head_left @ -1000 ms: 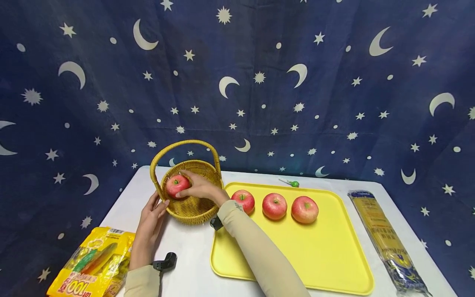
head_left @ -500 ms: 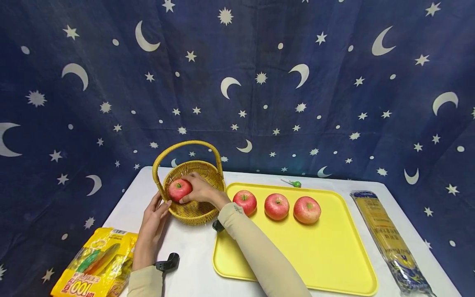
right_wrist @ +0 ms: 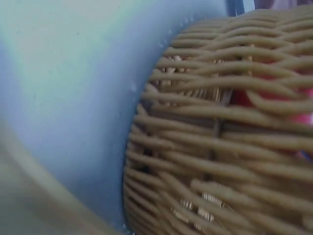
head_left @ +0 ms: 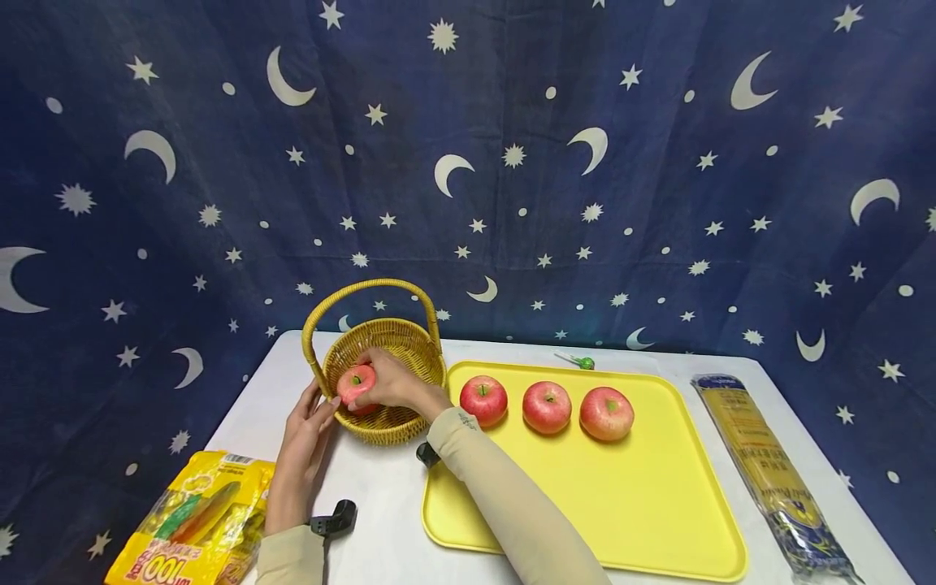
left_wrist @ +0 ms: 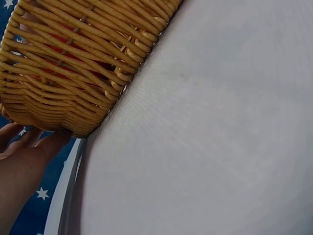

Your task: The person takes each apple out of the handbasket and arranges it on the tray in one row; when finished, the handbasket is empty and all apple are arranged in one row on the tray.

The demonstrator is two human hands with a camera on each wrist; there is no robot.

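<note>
A woven basket [head_left: 395, 435] with a tall arched handle stands at the left of the table. Inside it, toward its left side, is a red apple [head_left: 356, 384], and my right hand [head_left: 398, 384] grips this apple with thumb and fingers. My left hand [head_left: 305, 435] holds the basket's left side near the handle's base, the thumb at the rim. In the left wrist view, the fingers [left_wrist: 19, 142] meet the outer weave; the fingertips are partly hidden. Glimpses of red show through the weave in both wrist views. The right wrist view does not show the right hand's fingers.
A yellow tray [head_left: 607, 504] lies right of the basket, bearing three apples [head_left: 547, 407] in a row. Behind it is a green-headed lollipop [head_left: 585, 363]. A long pasta packet [head_left: 768, 471] lies far right, a yellow snack bag [head_left: 197, 520] front left. A starry curtain [head_left: 512, 203] hangs behind.
The apple in my right hand has moved slightly down and toward the viewer within the basket. My left hand stays at the basket's side, and the apples on the tray have not moved.
</note>
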